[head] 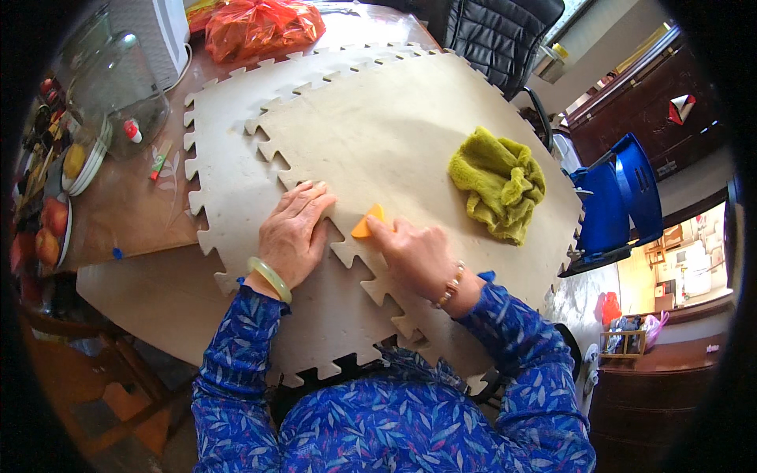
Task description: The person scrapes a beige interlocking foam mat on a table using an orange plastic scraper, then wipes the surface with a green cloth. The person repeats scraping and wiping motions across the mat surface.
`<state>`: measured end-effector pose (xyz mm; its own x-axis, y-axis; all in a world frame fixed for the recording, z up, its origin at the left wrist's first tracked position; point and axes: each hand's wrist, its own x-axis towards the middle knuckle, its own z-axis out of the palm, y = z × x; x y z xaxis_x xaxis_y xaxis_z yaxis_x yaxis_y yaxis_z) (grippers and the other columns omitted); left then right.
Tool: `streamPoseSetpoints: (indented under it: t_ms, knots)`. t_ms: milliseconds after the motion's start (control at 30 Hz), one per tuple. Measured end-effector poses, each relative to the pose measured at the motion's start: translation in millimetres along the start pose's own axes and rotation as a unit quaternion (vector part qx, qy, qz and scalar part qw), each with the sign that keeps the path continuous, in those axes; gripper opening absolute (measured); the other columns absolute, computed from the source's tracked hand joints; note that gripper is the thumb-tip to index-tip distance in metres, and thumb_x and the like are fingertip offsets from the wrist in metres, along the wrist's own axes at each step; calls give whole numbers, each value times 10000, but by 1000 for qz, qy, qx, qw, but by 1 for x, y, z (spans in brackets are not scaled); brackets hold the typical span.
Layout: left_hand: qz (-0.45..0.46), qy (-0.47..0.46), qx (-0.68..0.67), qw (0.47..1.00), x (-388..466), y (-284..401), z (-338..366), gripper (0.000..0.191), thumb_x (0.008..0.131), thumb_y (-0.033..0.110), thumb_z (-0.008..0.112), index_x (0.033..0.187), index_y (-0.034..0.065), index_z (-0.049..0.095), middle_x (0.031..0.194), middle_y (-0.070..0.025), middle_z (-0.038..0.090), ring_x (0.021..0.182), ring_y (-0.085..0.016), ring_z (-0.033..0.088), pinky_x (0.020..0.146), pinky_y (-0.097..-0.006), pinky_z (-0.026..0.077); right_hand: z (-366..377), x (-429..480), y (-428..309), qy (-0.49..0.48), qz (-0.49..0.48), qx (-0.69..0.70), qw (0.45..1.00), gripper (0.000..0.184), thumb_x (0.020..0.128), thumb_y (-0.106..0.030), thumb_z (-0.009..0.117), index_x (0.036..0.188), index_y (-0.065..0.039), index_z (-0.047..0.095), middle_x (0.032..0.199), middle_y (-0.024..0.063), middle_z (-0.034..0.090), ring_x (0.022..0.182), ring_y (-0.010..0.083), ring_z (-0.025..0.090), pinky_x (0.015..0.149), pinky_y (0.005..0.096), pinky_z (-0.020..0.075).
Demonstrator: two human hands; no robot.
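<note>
Two large beige foam mats with jigsaw edges lie overlapped on a table. My left hand (294,230) rests flat, palm down, across the toothed edge of the upper foam mat (378,136); part of it lies over the lower foam mat (227,148). My right hand (417,254) holds a small orange wedge-shaped piece (368,222) against the upper mat, a little inside its toothed edge; what the piece is, I cannot tell. To the right, on the same mat, a crumpled olive-green plush cloth (500,183) touches neither hand.
A red plastic bag (260,26) stands at the table's far side. Left are a clear glass jar (118,94), a small green and red item (159,161) and a plate of fruit (56,230). A black chair (497,41) and a blue chair (621,198) stand beyond the mats.
</note>
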<state>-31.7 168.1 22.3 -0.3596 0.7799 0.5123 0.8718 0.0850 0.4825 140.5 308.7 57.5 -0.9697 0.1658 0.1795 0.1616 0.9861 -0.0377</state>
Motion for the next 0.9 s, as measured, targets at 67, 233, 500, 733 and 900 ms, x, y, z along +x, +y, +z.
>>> streamPoseSetpoints:
  t_ms: [67,233,500,733,900]
  knots:
    - [1,10,2,1000,1,0,0,319,840,36,627,1158,38,645,1280,-144,624,1245,-334,551,1051,-413,443,4,16,0,42,-16,12,999,197,881,-134,559,1062,-70,603,759,122,646,604,277,671,505,393,533]
    - [1,6,6,1000,3,1,-4,297,830,47,644,1126,31,656,1249,-144,639,1225,-330,562,1050,-420,441,8,37,-2,27,-3,15,1000,146,873,-148,556,984,-59,590,763,143,654,627,292,678,515,398,539]
    - [15,-51,21,998,-28,42,-26,378,735,76,727,1106,50,660,1220,-136,654,1184,-293,586,1047,-394,413,3,-15,-10,-7,-22,15,1000,357,860,-128,592,1214,-90,612,806,123,646,610,277,664,494,372,523]
    - [1,-12,127,992,-21,-1,-32,409,872,187,658,1266,84,628,1417,-113,535,1359,-294,445,1136,-453,309,1,-32,-12,-17,-26,16,999,359,884,-151,582,1234,-75,578,800,110,623,617,256,669,491,360,532]
    - [-42,-85,140,986,-23,-19,-27,488,948,227,561,1416,92,522,1526,-105,430,1450,-284,333,1195,-466,223,0,-33,-10,-8,-40,12,999,362,880,-151,585,1234,-73,578,814,115,626,614,256,669,488,362,531]
